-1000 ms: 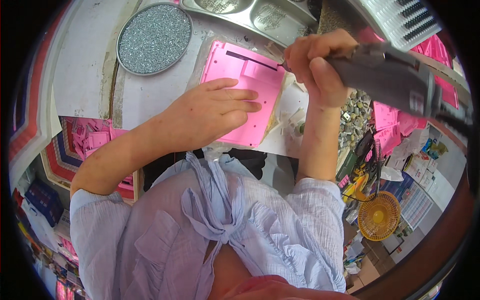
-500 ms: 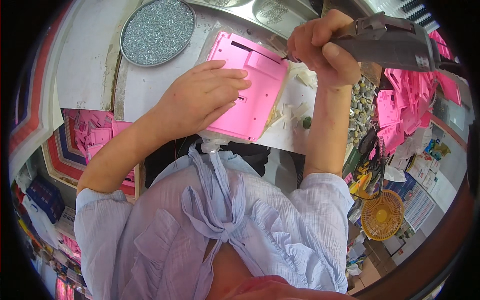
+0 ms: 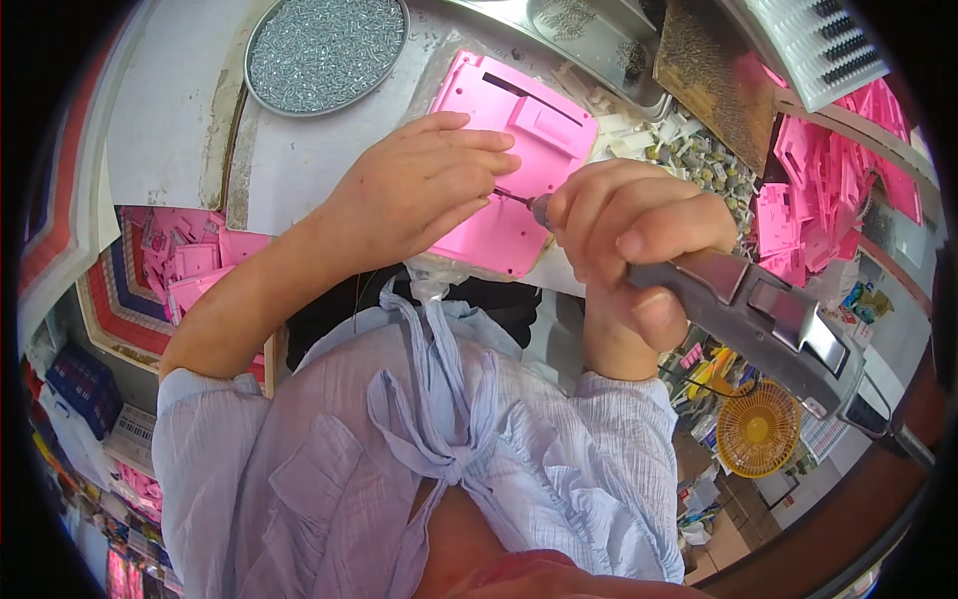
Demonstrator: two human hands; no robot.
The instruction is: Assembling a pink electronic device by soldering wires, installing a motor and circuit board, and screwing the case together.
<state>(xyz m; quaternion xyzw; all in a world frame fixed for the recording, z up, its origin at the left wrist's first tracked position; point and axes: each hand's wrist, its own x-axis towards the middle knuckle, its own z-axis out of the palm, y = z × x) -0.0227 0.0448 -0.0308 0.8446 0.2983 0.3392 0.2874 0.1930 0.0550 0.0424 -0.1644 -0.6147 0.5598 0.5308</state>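
Observation:
A pink plastic panel (image 3: 499,235) with slots and a raised block lies on clear plastic wrap on the white table. Across its left part rests my left hand (image 3: 419,185), palm down with fingers stretched out. My right hand (image 3: 639,225) is wrapped round a dark grey electric screwdriver (image 3: 758,309), whose cord runs off to the right. Its thin bit points left and meets the panel near a small slot by my left fingertips. Whether a screw sits under the bit is too small to tell.
A round metal dish (image 3: 327,55) full of small screws stands at the far left. Beyond the panel is a metal tray (image 3: 579,25). Small white and grey parts (image 3: 699,150) lie to the right, near stacked pink panels (image 3: 813,200). A yellow basket (image 3: 758,429) sits lower right.
My right hand has brought the screwdriver from the panel's far right corner toward me, to the middle of the panel. My left hand stays on the panel, which has shifted slightly right in view.

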